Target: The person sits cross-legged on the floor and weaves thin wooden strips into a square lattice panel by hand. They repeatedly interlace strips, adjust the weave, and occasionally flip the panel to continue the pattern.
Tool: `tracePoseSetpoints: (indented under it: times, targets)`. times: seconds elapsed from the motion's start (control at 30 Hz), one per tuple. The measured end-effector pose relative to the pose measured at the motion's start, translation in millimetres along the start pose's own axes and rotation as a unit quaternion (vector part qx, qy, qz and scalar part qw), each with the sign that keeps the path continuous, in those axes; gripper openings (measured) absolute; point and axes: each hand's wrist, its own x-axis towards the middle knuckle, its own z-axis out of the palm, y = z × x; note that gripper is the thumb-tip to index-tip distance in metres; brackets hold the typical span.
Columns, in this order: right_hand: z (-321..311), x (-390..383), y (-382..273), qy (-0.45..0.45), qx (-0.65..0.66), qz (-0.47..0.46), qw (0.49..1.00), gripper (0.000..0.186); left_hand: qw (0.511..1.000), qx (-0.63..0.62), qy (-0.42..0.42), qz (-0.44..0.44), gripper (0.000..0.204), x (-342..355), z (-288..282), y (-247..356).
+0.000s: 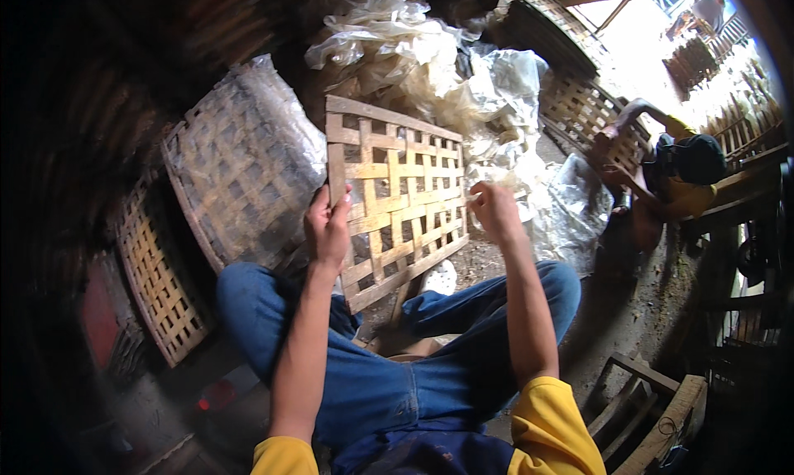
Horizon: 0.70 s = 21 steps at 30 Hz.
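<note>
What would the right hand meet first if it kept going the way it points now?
Probably the right edge of the woven bamboo panel beside the right hand; past that lies crumpled clear plastic sheeting. Depth is unclear.

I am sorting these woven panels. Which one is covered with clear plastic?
The big woven panel left of the left hand. Plastic film wraps it; the held lattice panel and the lower-left panel are bare.

left hand (328,223): fingers clasped, arm extended | right hand (495,211): loosely curled, raised
</note>
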Motion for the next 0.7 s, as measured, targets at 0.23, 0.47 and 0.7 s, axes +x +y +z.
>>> tracePoseSetpoints:
  times: [0.23, 0.47, 0.7]
  targets:
    - [-5, 14, 30, 0.18, -0.076, -0.093, 0.976, 0.021, 0.999, -0.031, -0.028, -0.012, 0.022, -4, 6, 15]
    - [7, 5, -11, 0.017, -0.025, -0.012, 0.999, 0.018, 0.998, -0.052, -0.031, -0.034, 0.02, -2, 4, 19]
    - [58, -40, -62, -0.107, 0.055, -0.17, 0.978, 0.038, 0.996, -0.071, -0.025, -0.054, 0.02, 1, 3, 16]
